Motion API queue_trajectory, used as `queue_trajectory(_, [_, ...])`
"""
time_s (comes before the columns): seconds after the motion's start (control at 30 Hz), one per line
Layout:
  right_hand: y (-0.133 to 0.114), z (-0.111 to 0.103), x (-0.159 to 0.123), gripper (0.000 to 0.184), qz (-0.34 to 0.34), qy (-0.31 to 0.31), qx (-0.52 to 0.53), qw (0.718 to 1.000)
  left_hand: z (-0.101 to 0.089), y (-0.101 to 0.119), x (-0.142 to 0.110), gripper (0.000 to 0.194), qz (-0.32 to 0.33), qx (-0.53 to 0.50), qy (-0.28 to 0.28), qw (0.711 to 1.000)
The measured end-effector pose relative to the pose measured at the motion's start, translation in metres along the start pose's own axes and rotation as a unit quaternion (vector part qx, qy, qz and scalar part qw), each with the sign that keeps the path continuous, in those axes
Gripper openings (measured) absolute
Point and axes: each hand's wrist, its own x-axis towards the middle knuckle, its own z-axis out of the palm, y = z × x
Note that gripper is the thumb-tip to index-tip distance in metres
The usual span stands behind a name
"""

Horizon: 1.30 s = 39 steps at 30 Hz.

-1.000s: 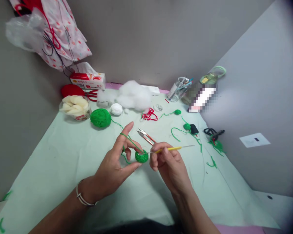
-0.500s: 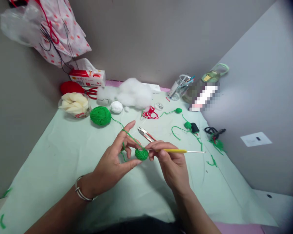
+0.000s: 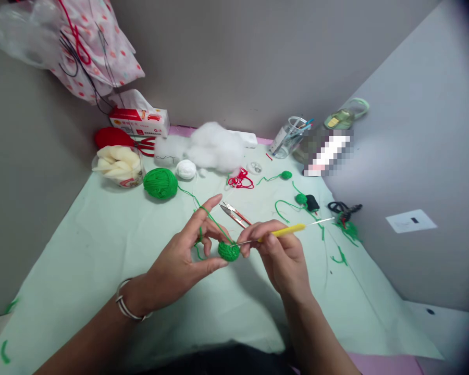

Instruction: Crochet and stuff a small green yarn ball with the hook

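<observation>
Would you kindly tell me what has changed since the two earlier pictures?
The right hand has tilted the yellow hook, its outer end now higher than in either earlier picture. Nothing was taken up or let go. The left hand still pinches the green crochet piece; the green yarn ball stays put.

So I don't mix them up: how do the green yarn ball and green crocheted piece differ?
The green yarn ball is larger and wound; the green crocheted piece is smaller and stitched. The green yarn ball rests on the table cover, while the green crocheted piece is held by the left hand. Both are green.
</observation>
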Motion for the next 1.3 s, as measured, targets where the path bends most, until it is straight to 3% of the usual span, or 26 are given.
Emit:
queue_trajectory(0.13, [-0.013, -0.003, -0.001, 0.023, -0.032, -0.039, -0.131, 0.990, -0.002, 0.001, -0.001, 0.094, -0.002, 0.039, -0.008, 0.999])
queue_trajectory(0.23, [-0.019, -0.001, -0.003, 0.023, -0.089, -0.062, -0.237, 0.965, -0.001, 0.002, 0.000, 0.093, -0.018, 0.035, 0.004, 0.999])
queue_trajectory(0.3, [-0.017, 0.002, -0.006, 0.023, -0.151, -0.061, -0.333, 0.929, 0.003, 0.001, 0.001, 0.091, -0.036, -0.001, 0.038, 0.999])
queue_trajectory(0.43, [0.001, 0.007, -0.017, 0.037, -0.266, -0.024, -0.517, 0.813, 0.016, -0.005, -0.001, 0.082, -0.063, -0.095, 0.109, 0.987])
queue_trajectory(0.57, [0.012, 0.008, -0.025, 0.045, -0.321, -0.013, -0.551, 0.770, 0.025, -0.007, -0.007, 0.064, -0.071, -0.197, 0.098, 0.973])
queue_trajectory(0.7, [0.005, 0.008, -0.026, 0.038, -0.401, -0.023, -0.576, 0.712, 0.029, 0.000, -0.006, 0.069, -0.096, -0.343, 0.053, 0.933])
queue_trajectory(0.77, [0.001, 0.008, -0.025, 0.034, -0.416, -0.033, -0.564, 0.712, 0.029, 0.003, -0.004, 0.072, -0.122, -0.398, 0.027, 0.909])
queue_trajectory(0.83, [0.000, 0.009, -0.025, 0.035, -0.412, -0.036, -0.540, 0.733, 0.027, 0.005, -0.001, 0.073, -0.140, -0.420, 0.011, 0.897])
queue_trajectory(0.9, [0.001, 0.011, -0.024, 0.039, -0.378, -0.016, -0.499, 0.780, 0.023, 0.003, 0.000, 0.078, -0.137, -0.408, 0.015, 0.902])
queue_trajectory(0.97, [0.001, 0.013, -0.023, 0.041, -0.311, 0.013, -0.452, 0.836, 0.019, 0.000, 0.000, 0.089, -0.115, -0.363, 0.035, 0.924])
queue_trajectory(1.0, [0.002, 0.015, -0.022, 0.041, -0.286, 0.024, -0.442, 0.850, 0.019, -0.001, 0.000, 0.095, -0.101, -0.330, 0.049, 0.937])
queue_trajectory(1.03, [0.003, 0.016, -0.021, 0.041, -0.277, 0.035, -0.446, 0.850, 0.019, -0.003, -0.001, 0.099, -0.088, -0.298, 0.066, 0.948])
queue_trajectory(1.1, [0.005, 0.019, -0.021, 0.042, -0.292, 0.044, -0.496, 0.817, 0.023, -0.004, -0.002, 0.100, -0.068, -0.247, 0.105, 0.961])
queue_trajectory(1.17, [0.009, 0.022, -0.023, 0.047, -0.319, 0.050, -0.538, 0.779, 0.032, -0.005, -0.004, 0.096, -0.061, -0.251, 0.131, 0.957])
queue_trajectory(1.2, [0.011, 0.023, -0.025, 0.050, -0.324, 0.049, -0.541, 0.775, 0.036, -0.005, -0.005, 0.094, -0.067, -0.275, 0.131, 0.950])
queue_trajectory(1.23, [0.012, 0.024, -0.026, 0.051, -0.325, 0.045, -0.529, 0.782, 0.039, -0.005, -0.005, 0.090, -0.080, -0.308, 0.122, 0.940])
queue_trajectory(1.3, [0.012, 0.024, -0.028, 0.045, -0.313, 0.055, -0.466, 0.826, 0.039, -0.005, -0.005, 0.074, -0.119, -0.371, 0.074, 0.918])
